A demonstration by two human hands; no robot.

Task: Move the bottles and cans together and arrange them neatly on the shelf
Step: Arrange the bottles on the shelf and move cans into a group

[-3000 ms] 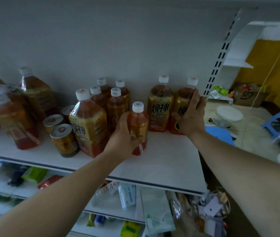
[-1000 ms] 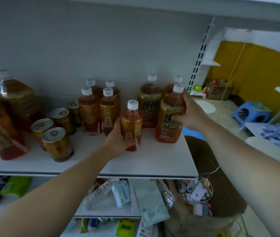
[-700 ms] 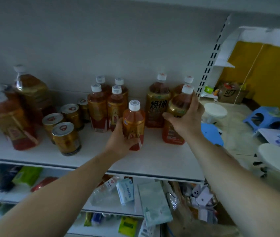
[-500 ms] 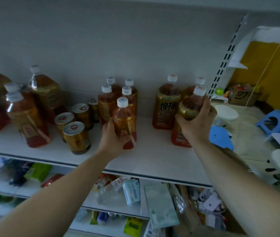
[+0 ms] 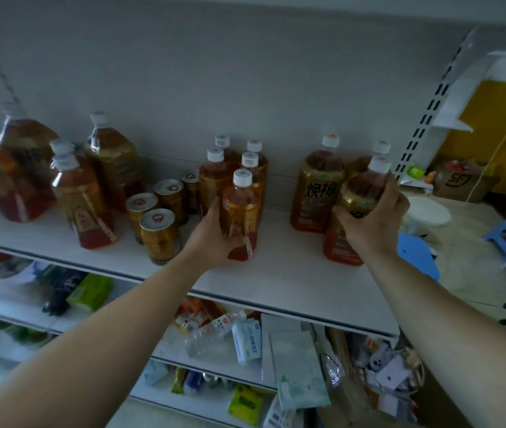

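The small bottle point(image 5: 240, 211) has slid left to join its matching cluster point(image 5: 214, 177), gripped by the left hand point(image 5: 211, 233); the right hand point(image 5: 372, 220) clasps the large bottle point(image 5: 353, 193) likewise.

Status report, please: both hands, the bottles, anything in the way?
Left hand grips small bottle, in front of the four small bottles. Right hand grips large bottle at right end of shelf. Bare gap between them, nothing blocking.

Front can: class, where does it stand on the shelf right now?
In the head view the front can stands left of centre near the front edge of the shelf, between a large bottle on its left and the left hand on its right.
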